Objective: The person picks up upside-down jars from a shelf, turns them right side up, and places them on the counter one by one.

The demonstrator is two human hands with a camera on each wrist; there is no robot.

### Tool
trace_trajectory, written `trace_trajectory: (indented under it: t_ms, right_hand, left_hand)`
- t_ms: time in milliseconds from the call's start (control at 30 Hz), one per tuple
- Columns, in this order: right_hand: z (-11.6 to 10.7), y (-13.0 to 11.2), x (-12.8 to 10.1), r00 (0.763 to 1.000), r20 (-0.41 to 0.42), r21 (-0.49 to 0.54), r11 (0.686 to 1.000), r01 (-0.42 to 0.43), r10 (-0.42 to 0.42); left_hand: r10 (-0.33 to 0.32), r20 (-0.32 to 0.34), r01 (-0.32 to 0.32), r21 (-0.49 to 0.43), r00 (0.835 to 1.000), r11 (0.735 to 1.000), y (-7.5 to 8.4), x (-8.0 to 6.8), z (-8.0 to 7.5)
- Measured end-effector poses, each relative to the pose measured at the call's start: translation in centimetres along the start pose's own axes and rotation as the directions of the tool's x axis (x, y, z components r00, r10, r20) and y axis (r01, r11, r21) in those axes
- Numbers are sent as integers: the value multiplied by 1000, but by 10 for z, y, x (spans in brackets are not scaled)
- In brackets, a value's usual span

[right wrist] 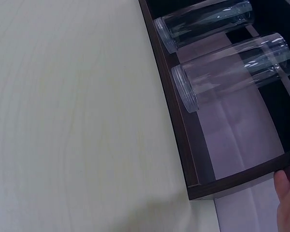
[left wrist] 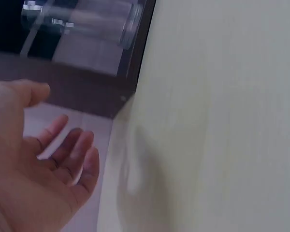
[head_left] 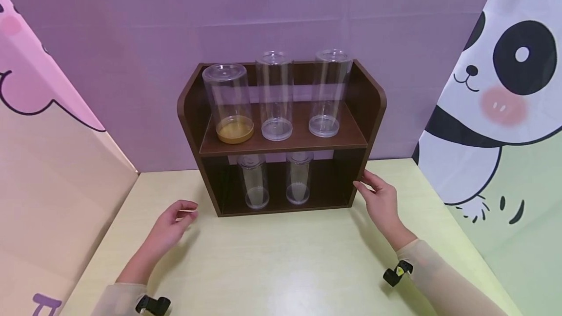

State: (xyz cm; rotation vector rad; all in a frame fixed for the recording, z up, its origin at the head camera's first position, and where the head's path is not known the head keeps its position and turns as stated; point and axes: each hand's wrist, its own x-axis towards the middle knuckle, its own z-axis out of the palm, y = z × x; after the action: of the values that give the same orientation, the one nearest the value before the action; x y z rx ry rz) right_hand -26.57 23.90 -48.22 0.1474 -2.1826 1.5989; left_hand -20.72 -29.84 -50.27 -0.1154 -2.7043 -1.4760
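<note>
I'm looking down at a dark brown shelf (head_left: 281, 135) standing on the pale tabletop (head_left: 281, 257), against the purple back wall. My right hand (head_left: 381, 202) is resting against the shelf's right side panel near its bottom front corner — fingers (head_left: 366, 179) straight and loosely spread, touching the wood without curling round it. In the right wrist view only a fingertip or two (right wrist: 286, 193) is showing at that corner, so I cannot tell more about the grip from there.

My left hand (head_left: 173, 226) is hovering over the tabletop just left of the shelf's lower left corner, apart from it and holding nothing; the fingers (left wrist: 70, 150) are relaxed and slightly curled, with the palm facing the shelf.

On the upper board three clear tubes are standing upright in a row: the left tube (head_left: 227, 104) is showing a yellow-brown layer at its bottom, while the middle tube (head_left: 275, 95) and right tube (head_left: 329, 92) are looking clear throughout. In the lower compartment two more clear tubes (head_left: 256, 181) (head_left: 299, 177) are standing side by side — near each other, not touching.
</note>
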Motion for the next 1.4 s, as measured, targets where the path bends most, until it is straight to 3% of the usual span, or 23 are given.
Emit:
trace_trajectory:
  t_ms: [133,267,467,600,1000,1400]
  right_hand:
    - [0,1,1,1000,3,-2,1000,2,-2]
    - [0,0,1,1000,-3,-6,1000,1,-1]
    - [0,0,0,1000,2,1,1000,-9,9]
    - [2,1,0,1000,5,-13,1000,-14,15]
    - [1,1,1,1000,1,-11,1000,-27,27]
    - [0,1,1,999,9,0,999,-38,38]
  left_hand:
    - [-7,39,9,-56,999,998,14,-11,19]
    - [38,89,-23,-161,995,987,28,-14,47]
    - [96,38,-86,-205,995,975,42,-1,79]
    - [86,48,-74,-206,995,976,46,11,92]
    - [17,-39,-25,-232,999,972,50,56,119]
    - [34,-54,-45,-204,998,978,48,72,127]
